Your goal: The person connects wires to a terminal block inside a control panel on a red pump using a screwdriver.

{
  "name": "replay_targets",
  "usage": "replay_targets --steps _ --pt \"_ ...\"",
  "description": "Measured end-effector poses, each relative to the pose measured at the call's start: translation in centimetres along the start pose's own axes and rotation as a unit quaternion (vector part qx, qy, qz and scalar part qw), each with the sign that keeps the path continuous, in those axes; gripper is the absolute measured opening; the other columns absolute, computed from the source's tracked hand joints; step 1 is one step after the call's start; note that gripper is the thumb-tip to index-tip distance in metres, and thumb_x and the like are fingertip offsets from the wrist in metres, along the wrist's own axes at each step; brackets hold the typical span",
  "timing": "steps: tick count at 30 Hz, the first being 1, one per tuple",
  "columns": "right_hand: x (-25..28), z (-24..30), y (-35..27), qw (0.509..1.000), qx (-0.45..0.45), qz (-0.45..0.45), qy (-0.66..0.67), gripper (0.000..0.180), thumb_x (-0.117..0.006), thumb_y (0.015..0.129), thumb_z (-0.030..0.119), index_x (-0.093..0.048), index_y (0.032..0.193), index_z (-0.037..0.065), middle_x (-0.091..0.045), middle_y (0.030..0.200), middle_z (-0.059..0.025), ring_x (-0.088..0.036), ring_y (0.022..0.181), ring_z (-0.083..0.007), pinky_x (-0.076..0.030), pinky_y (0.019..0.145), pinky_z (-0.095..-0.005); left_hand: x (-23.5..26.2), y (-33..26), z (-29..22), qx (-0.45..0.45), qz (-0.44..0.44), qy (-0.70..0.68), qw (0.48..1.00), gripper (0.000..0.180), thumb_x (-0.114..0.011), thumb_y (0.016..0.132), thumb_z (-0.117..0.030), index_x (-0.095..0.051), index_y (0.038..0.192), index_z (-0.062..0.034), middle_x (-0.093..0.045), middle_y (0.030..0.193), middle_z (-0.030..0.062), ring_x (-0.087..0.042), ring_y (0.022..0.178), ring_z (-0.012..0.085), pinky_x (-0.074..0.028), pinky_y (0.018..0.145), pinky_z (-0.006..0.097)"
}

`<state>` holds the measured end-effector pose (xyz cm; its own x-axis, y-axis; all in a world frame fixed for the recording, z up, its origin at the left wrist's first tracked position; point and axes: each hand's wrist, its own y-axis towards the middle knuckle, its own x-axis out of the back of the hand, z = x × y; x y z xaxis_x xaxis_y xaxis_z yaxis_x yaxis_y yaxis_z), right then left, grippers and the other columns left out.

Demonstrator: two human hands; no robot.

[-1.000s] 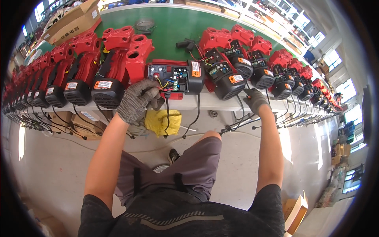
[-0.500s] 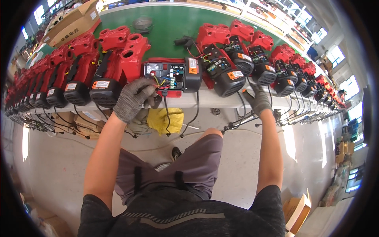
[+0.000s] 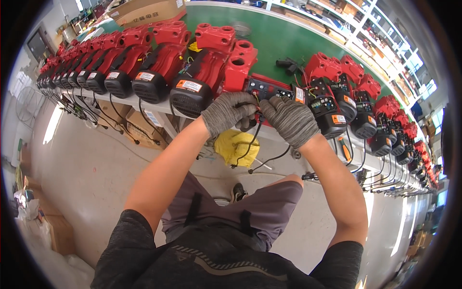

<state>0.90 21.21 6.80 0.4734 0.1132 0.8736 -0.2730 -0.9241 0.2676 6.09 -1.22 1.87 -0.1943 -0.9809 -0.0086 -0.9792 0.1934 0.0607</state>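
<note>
A red-and-black motor unit (image 3: 274, 89) lies on its side at the bench front, its electrical box open and a circuit board partly showing. My left hand (image 3: 230, 114), in a grey knit glove, pinches thin coloured wires (image 3: 256, 97) at the near side of that box. Close beside it, my gloved right hand (image 3: 290, 120) has its fingers closed over the same edge; what they hold is hidden. From below the hands hangs a black power cord (image 3: 254, 137). An orange-and-black handled tool (image 3: 344, 149) is at the bench edge, right of my right hand.
Closed motor units (image 3: 195, 94) stand in a row on the left; units with bare boards (image 3: 329, 113) line the right. Their cords dangle past the bench edge. A cardboard box (image 3: 147, 12) stands at the back of the green bench top (image 3: 269, 41). Below hangs a yellow cloth (image 3: 236, 147).
My right hand has moved left from the orange-handled tool to the open unit, beside my left hand. My left hand stays at the wires. The whole view has shifted.
</note>
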Motion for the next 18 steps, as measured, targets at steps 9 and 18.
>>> replay_targets --steps 9,18 --pt "0.9 0.3 1.6 0.998 0.059 0.012 -0.023 0.028 -0.061 0.082 0.011 -0.064 0.109 0.004 -0.065 0.094 -0.0097 -0.068 0.075 -0.0269 -0.056 0.062 -0.0389 -0.2 0.0 -0.4 0.015 -0.008 0.030 0.999 0.018 -0.063 0.099 -0.013 -0.067 0.114 -0.0030 -0.067 0.082 0.0027 -0.064 0.067 0.0099 -0.050 0.058 0.025" --pt "-0.8 3.4 1.4 0.798 -0.353 -0.011 0.488 0.023 -0.059 0.097 0.026 -0.065 0.092 0.005 -0.062 0.064 -0.0074 -0.060 0.051 -0.0216 -0.048 0.046 -0.0339 -0.1 0.1 0.1 -0.012 -0.014 0.031 0.999 0.016 -0.063 0.099 -0.011 -0.067 0.111 -0.0025 -0.066 0.080 0.0016 -0.062 0.066 0.0086 -0.049 0.057 0.024"
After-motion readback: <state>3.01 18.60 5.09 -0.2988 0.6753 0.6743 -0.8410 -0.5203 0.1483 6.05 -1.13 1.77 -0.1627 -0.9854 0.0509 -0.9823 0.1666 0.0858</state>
